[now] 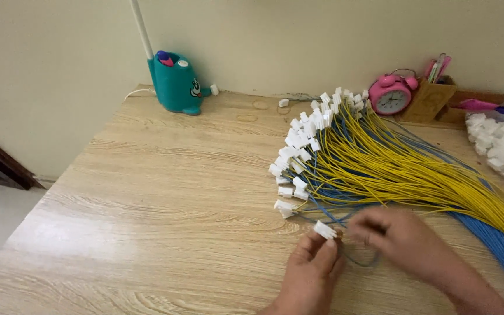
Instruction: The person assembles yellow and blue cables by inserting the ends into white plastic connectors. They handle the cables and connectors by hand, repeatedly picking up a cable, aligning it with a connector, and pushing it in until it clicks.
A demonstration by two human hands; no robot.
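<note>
Trouble nearest first: pinching a small white connector [325, 230] in the left hand [313, 268] fingertips above the wooden table [147, 204], and risking tugging its thin blue wire [360, 261] loose or snagging that slack loop. Struggling to tell whether the blurred right hand [392, 233], just beside the connector, is clamping anything. Farther back, risking tangling the fanned yellow wires [415, 169]; losing the bag of white pieces [503, 146] past the right edge.
</note>
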